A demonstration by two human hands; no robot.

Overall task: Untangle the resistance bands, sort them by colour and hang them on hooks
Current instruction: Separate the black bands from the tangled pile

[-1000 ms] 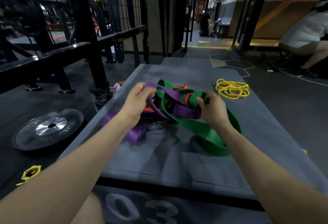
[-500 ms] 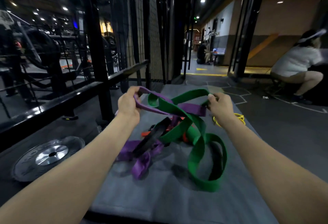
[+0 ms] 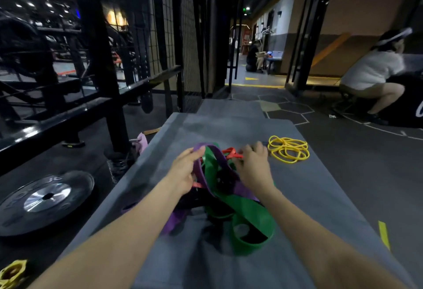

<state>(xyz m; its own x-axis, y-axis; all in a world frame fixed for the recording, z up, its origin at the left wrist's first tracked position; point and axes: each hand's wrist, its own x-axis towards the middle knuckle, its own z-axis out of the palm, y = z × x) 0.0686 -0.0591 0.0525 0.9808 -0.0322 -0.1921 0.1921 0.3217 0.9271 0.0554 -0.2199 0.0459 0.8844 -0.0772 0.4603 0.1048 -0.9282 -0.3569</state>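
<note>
A tangle of wide resistance bands lies on the grey mat: a green band, a purple band, a red band and a black band looped through one another. My left hand grips the purple band at the tangle's left, thumb over its top loop. My right hand lies on the tangle's right side with fingers stretched forward next to the red band. A separate bunch of thin yellow bands lies on the mat, right of my right hand. No hooks are in view.
A black steel rack and wire mesh stand along the left. A weight plate lies on the floor at lower left, with a small yellow object near it. A person crouches at the far right.
Both hands have come down from a raised, spread hold, and the tangle lies on the mat again. My right hand has let go of the green band and moved towards the red one.
</note>
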